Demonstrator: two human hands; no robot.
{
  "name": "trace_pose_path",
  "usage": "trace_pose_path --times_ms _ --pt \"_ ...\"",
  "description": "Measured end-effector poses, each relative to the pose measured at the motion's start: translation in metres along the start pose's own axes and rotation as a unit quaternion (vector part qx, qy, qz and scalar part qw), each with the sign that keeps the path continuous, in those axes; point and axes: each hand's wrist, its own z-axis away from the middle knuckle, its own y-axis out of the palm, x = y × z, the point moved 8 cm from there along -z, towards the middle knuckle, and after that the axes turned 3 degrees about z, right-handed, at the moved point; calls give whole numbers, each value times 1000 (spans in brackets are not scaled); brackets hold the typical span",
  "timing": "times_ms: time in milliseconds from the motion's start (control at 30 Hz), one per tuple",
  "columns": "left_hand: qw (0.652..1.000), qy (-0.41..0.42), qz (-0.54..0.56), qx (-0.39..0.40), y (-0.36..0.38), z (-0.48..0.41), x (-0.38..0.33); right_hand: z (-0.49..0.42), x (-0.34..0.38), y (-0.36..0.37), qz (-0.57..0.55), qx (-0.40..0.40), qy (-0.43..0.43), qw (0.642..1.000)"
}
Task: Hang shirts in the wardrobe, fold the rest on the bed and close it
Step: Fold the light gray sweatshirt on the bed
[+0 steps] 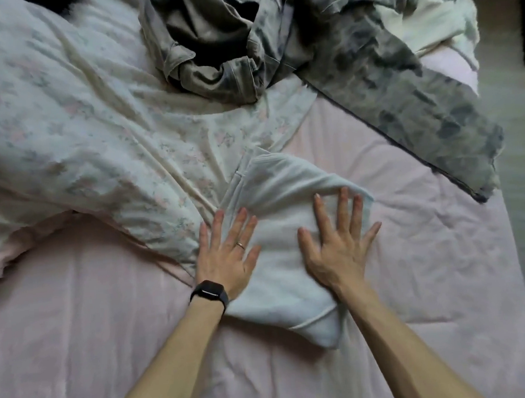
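A white garment (283,237) lies folded into a rough rectangle on the pink bed sheet (425,251). My left hand (227,252), with a black watch and a ring, presses flat on its left edge, fingers spread. My right hand (338,240) lies flat on its right half, fingers spread too. Neither hand grips anything. A grey patterned garment (354,57) is heaped at the top of the bed, with one long leg running down to the right. The wardrobe is not in view.
A floral white duvet (69,133) is bunched over the left and middle of the bed. Another white cloth (434,16) lies at the top right. The bed's right edge (520,276) meets a grey floor.
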Motion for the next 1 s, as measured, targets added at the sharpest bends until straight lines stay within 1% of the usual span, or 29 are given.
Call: trace_pose_path --times_ms 67,133,167,233,300,333,367,400,433,500,633,767,900,1000 --pt "1000 -6 -5 -1 -1 -1 -2 -4 -3 11 6 14 15 1000" --pt "1000 -17 -6 13 -6 0 -7 -10 -1 14 13 37 19 999" --pt "1000 -23 1 22 -10 1 -10 -7 1 10 13 36 23 999" --pt "996 -58 56 30 -19 5 -13 6 5 2 -6 23 47 999" --pt "986 -99 133 16 -39 5 -15 31 -5 -14 -76 -15 137 987" --pt "975 -132 176 23 -43 5 -11 46 -13 -17 -125 -20 195 973" --pt "967 -156 196 43 -44 3 -7 58 -18 -14 -169 -9 242 955" --pt "968 -157 185 65 -47 0 -5 69 -22 -12 -201 9 272 941" --pt "972 -148 160 82 -49 -3 -6 76 -23 -13 -216 21 281 935" --pt "977 -140 134 84 -55 -12 -5 78 -22 -16 -216 33 265 939" --pt "980 -141 130 49 -58 -13 -7 77 -19 -16 -211 48 244 945" --pt "975 -187 120 27 -55 -3 -9 87 -22 -12 -229 19 246 942" --pt "965 -218 130 59 -46 0 -6 84 -24 -5 -221 47 262 938" --pt "968 -210 115 76 -43 0 -1 87 -10 -8 -157 47 240 957"
